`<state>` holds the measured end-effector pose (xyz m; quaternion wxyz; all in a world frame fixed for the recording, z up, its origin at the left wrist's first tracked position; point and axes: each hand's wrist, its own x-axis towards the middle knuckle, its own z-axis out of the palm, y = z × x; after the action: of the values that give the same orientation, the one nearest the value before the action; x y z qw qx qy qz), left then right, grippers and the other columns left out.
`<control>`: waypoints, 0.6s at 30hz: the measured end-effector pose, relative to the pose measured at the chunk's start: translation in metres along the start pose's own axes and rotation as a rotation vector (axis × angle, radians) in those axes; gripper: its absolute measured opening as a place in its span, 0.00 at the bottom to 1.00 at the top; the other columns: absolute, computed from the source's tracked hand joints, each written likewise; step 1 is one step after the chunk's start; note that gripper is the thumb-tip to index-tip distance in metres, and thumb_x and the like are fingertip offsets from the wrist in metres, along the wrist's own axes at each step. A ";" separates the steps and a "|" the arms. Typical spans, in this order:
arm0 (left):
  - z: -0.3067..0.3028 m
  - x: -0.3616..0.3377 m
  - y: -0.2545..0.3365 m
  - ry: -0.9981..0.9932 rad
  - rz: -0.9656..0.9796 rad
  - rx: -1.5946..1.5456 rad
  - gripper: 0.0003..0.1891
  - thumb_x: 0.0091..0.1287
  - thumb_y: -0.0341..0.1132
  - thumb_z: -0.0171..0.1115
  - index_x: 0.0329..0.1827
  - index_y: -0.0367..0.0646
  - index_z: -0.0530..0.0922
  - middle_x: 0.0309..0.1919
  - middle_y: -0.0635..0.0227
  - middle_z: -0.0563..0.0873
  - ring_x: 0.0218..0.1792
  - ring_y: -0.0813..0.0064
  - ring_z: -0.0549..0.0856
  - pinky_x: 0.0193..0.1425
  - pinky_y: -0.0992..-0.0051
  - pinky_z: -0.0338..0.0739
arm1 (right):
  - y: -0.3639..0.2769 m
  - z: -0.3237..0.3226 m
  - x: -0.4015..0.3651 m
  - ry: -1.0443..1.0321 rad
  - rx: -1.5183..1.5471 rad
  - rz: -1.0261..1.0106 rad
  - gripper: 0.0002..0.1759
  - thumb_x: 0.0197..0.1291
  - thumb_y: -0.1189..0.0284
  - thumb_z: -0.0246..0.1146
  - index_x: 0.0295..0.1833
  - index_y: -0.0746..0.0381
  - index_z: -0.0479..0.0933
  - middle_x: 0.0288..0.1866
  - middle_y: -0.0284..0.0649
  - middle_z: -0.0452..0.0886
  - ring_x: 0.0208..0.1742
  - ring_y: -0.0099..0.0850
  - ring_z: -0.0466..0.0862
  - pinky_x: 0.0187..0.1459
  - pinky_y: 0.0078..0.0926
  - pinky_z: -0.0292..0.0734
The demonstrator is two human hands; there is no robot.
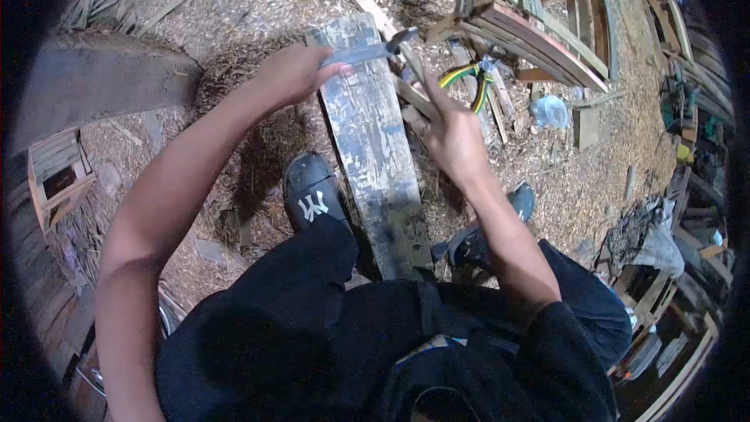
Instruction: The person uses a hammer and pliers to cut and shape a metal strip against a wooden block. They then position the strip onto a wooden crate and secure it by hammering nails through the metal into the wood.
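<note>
My left hand (301, 74) is closed round one end of a pale grey strip (361, 55), thumb along its near side. The strip lies across the far part of a weathered wooden plank (371, 137), whose paint is flaking. In my right hand (457, 141) is a hammer (420, 70), gripped by its handle. The dark hammer head overlaps the strip's right end in this view. Just right of the hammer, pliers (473, 78) with yellow and green handles lie among wood scraps.
Wood chips and offcuts cover the ground. A slatted wooden crate (539, 19) stands at the far right, with a clear plastic piece (549, 112) near it. A smaller wooden frame (62, 176) is at the left. My shoes (312, 191) flank the plank. Scrap wood (656, 297) is piled at the right.
</note>
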<state>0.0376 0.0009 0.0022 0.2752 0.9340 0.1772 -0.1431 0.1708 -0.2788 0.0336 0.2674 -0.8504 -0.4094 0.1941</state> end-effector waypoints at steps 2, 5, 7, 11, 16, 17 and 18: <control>-0.008 0.006 0.003 -0.121 -0.053 -0.065 0.27 0.80 0.60 0.58 0.43 0.39 0.82 0.26 0.57 0.85 0.29 0.60 0.87 0.37 0.55 0.79 | -0.003 -0.010 0.002 0.024 0.047 0.004 0.39 0.61 0.88 0.62 0.80 0.58 0.71 0.47 0.62 0.88 0.45 0.56 0.90 0.49 0.50 0.87; -0.023 0.015 0.000 -0.298 -0.125 -0.266 0.26 0.81 0.58 0.57 0.43 0.41 0.83 0.28 0.68 0.83 0.30 0.74 0.83 0.37 0.66 0.79 | 0.019 -0.001 -0.009 0.133 0.103 0.046 0.37 0.64 0.87 0.61 0.80 0.60 0.70 0.57 0.65 0.86 0.55 0.58 0.89 0.57 0.49 0.84; -0.023 0.019 -0.004 -0.220 -0.179 -0.584 0.24 0.82 0.56 0.58 0.46 0.41 0.83 0.30 0.70 0.83 0.30 0.76 0.83 0.36 0.70 0.78 | 0.029 0.001 -0.017 0.070 0.066 0.182 0.32 0.73 0.83 0.59 0.81 0.60 0.70 0.60 0.64 0.85 0.60 0.50 0.90 0.60 0.40 0.83; -0.011 0.035 -0.016 -0.272 -0.242 -0.951 0.19 0.83 0.48 0.60 0.58 0.38 0.79 0.41 0.62 0.88 0.38 0.71 0.89 0.44 0.69 0.87 | 0.058 0.013 -0.027 0.022 0.072 0.249 0.30 0.75 0.81 0.58 0.81 0.58 0.70 0.65 0.61 0.84 0.65 0.51 0.87 0.65 0.41 0.79; -0.017 0.024 -0.008 -0.252 -0.320 -1.207 0.21 0.82 0.45 0.61 0.66 0.38 0.74 0.57 0.48 0.89 0.55 0.58 0.92 0.60 0.59 0.89 | 0.067 0.021 -0.027 0.131 0.025 0.092 0.34 0.71 0.82 0.60 0.81 0.54 0.70 0.54 0.66 0.86 0.55 0.62 0.87 0.58 0.47 0.81; -0.015 0.024 -0.009 -0.251 -0.320 -1.210 0.21 0.82 0.45 0.61 0.66 0.38 0.74 0.57 0.48 0.89 0.55 0.58 0.92 0.60 0.59 0.89 | 0.068 0.020 -0.026 0.110 0.021 0.096 0.33 0.71 0.81 0.60 0.81 0.55 0.71 0.54 0.66 0.86 0.56 0.62 0.86 0.58 0.48 0.81; -0.015 0.024 -0.009 -0.230 -0.321 -1.227 0.21 0.82 0.45 0.61 0.66 0.37 0.74 0.58 0.48 0.89 0.56 0.57 0.91 0.60 0.59 0.89 | 0.068 0.019 -0.025 0.088 0.018 0.099 0.32 0.72 0.80 0.60 0.80 0.55 0.71 0.55 0.66 0.86 0.57 0.62 0.86 0.58 0.48 0.81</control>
<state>0.0583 0.0225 0.0016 0.7518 0.5472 0.3339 -0.1544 0.1860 -0.3282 -0.0205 0.2827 -0.8750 -0.3528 0.1731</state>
